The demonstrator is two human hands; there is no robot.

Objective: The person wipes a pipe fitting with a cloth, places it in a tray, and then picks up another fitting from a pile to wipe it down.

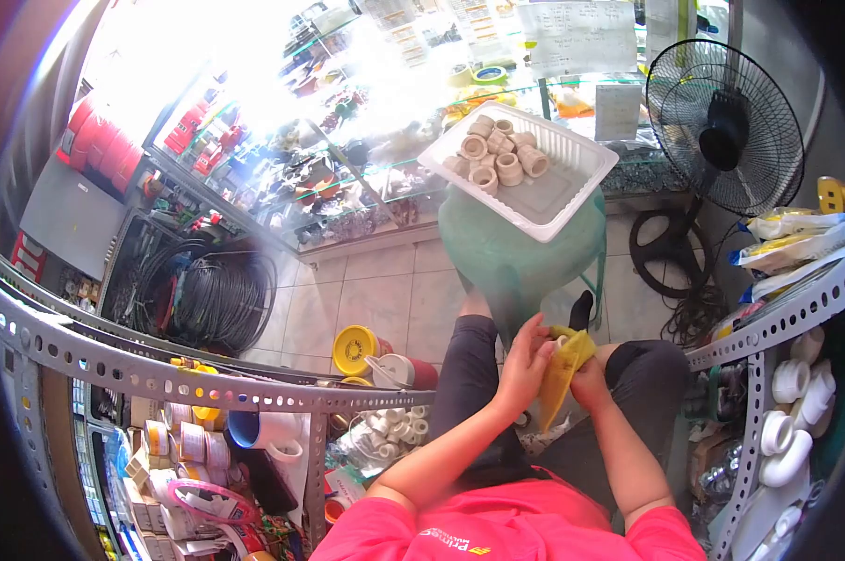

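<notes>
Over my lap, a thin yellow cloth (564, 374) hangs between my two hands, its lower corner pointing down. My left hand (523, 366) is closed on its left side, fingers pointing up near the top edge. Something small and pale shows at the fold by those fingertips, too covered to name. My right hand (589, 383) grips the cloth from the other side. Ahead of my knees, a white plastic tray (572, 192) rests on a green stool (497, 248). Several beige threaded pipe fittings (508, 168) are heaped in the tray's left part.
A black fan (726, 131) stands at the right. Perforated metal shelves (207, 388) flank me, with white pipe fittings (787, 435) on the right one. Coiled black hose (221, 299) lies at the left. Yellow-lidded containers (355, 351) stand on the floor. A glass display case (385, 178) is ahead.
</notes>
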